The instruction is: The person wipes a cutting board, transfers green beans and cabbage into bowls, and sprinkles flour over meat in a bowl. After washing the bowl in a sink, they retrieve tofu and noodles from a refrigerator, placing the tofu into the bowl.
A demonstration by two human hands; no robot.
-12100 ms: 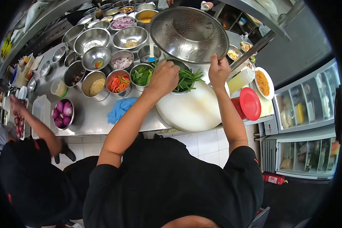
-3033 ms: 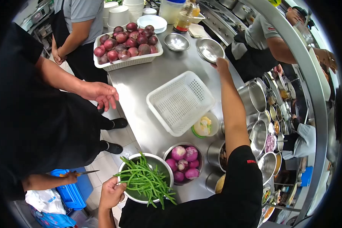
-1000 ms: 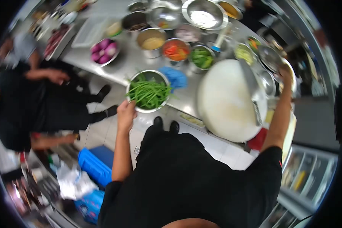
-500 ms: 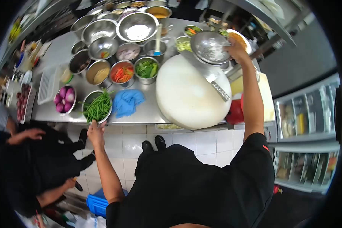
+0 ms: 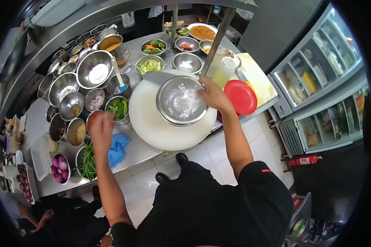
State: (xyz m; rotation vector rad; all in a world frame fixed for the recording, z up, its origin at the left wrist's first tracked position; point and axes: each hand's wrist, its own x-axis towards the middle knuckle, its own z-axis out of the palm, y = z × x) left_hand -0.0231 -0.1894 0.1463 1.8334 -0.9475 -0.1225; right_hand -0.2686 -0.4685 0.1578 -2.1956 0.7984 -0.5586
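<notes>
My right hand [image 5: 215, 95] grips the rim of a steel bowl [image 5: 163, 111] with white powder [image 5: 183, 101] in it. The bowl is above the round white chopping block [image 5: 146, 129] and may rest on it. A cleaver [image 5: 156, 77] lies partly under the bowl, its handle hidden. My left hand [image 5: 101, 131], smeared by motion, hovers over the pot of red strips [image 5: 93, 116], largely covering it. Around it are a pot of green leaves [image 5: 118, 108], a crumpled blue cloth [image 5: 118, 149] and a bowl of green beans [image 5: 86, 164].
Steel bowls [image 5: 95, 70] crowd the table's far left. Red onions [image 5: 59, 168] fill a bowl at the near left. A metal post [image 5: 218, 41] rises behind the block. To the right are a red lid [image 5: 240, 97] and a cutting board [image 5: 257, 72]. Another person's hand [image 5: 48, 215] shows lower left.
My right hand has brought the powder bowl nearer, over the chopping block. My left hand has left the green bean bowl and moved forward. The view has turned right.
</notes>
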